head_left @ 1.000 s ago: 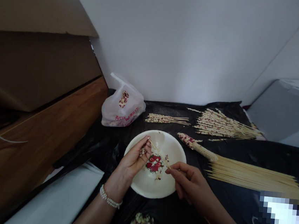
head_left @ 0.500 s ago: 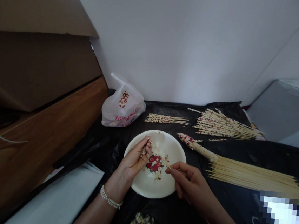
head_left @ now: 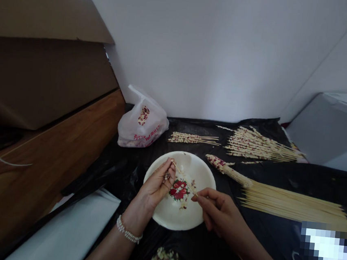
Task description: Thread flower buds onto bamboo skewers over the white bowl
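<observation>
Facing a wide white wall (head_left: 183, 57), and working above a large black plastic sheet (head_left: 126, 174), with a brown cardboard box (head_left: 43, 80) at the left side. Having at the right a long bundle of sticks (head_left: 292, 200), with its kernel-covered end pointing to a cream bowl (head_left: 168, 217). Having beyond the bowl, more to the right, a big group of kernel-covered sticks (head_left: 248, 143), then a white plastic bag (head_left: 148, 131) at the far left of the bowl. Reaching over the bowl with the left hand (head_left: 155, 187) from one side and the right hand (head_left: 223, 208) from the other. Seeing also a smaller group of sticks (head_left: 188, 138) just behind the bowl. Holding one thin stick (head_left: 176, 166) slanting above the bowl: pinching its far end with the left thumb and fingertip together, and clamping it nearer with the right thumb and forefinger. Curling other left fingers around loose kernels (head_left: 166, 176); being unable to tell exactly the number of kernels on the thin stick. For good handling, probably supporting the thin stick gently at both pinches, without bending it, staying above the bowl for catching any dropped kernel, and keeping the palm cupped, not squeezing too hard
</observation>
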Demonstrator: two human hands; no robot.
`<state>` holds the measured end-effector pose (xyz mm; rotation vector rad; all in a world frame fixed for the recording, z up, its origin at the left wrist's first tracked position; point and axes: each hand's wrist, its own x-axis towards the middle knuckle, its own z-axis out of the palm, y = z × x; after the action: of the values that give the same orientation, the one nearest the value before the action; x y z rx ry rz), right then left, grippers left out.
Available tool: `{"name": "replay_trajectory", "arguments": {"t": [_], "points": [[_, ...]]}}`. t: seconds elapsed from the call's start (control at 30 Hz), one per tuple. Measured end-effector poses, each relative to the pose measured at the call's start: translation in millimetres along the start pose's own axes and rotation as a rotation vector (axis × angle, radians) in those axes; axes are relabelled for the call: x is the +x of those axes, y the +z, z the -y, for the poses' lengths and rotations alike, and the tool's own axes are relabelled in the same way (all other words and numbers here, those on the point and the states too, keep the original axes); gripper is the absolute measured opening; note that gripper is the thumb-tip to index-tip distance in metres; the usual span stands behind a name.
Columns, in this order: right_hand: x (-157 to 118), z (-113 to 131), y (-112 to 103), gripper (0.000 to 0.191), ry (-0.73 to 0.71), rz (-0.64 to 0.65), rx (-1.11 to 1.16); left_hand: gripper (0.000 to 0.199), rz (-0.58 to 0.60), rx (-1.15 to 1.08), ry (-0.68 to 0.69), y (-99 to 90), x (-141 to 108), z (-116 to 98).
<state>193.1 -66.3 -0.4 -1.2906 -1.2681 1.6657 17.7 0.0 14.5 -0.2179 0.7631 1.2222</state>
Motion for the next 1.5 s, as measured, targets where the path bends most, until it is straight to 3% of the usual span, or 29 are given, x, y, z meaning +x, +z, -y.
{"name": "replay_trajectory", "arguments": {"t": [1.0,1.17,1.5], "points": [[-0.5,0.5,1.5,0.035,0.009,-0.002,0.014,0.015,-0.017,0.014,0.03,1.0,-0.6,1.1],[-0.5,1.8,2.4,0.035,-0.006,-0.005,0.019,0.01,-0.016,-0.028,-0.009,1.8,-2.4,1.2],[-1.1,-1.6,2.1,0.033,-0.01,-0.006,-0.015,0.02,-0.005,-0.158,-0.096,2.8,-5.0,1.3]]}}
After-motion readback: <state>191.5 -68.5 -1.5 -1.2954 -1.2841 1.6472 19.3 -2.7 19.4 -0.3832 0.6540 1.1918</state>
